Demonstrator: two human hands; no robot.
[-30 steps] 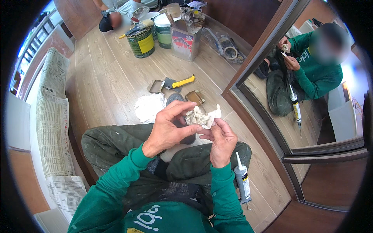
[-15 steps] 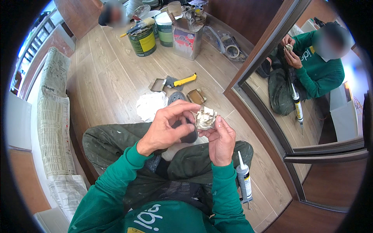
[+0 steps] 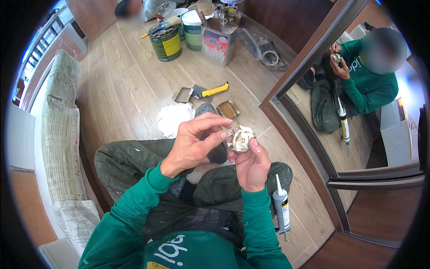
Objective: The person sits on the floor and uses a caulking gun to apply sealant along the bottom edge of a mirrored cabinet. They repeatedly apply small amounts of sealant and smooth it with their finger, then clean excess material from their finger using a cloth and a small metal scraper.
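Observation:
A crumpled off-white wad (image 3: pixel 242 138) with brownish stains sits in front of me at knee height; I cannot tell whether it is paper, tape or cloth. My right hand (image 3: pixel 252 163) grips it from below and the right side, thumb on its edge. Thumb and bent fingers of my left hand (image 3: pixel 195 139) meet its left edge, where a thin pale flap shows between the fingertips. Past my hands lie a white crumpled cloth or paper (image 3: pixel 175 120), a yellow-handled utility knife (image 3: pixel 215 89) and a small brown block-like piece (image 3: pixel 228 109).
A caulking gun with its cartridge (image 3: pixel 281 206) lies beside my right knee. Mirrored sliding doors (image 3: pixel 309 134) stand at the right. Paint tins (image 3: pixel 166 47), a metal can (image 3: pixel 218 47) and a tape roll (image 3: pixel 270 58) are at the back. Newspaper (image 3: pixel 62 148) covers a ledge at left.
The wad has turned in my right hand and moved slightly right. My left fingertips have risen a little, and a pale flap now shows between them.

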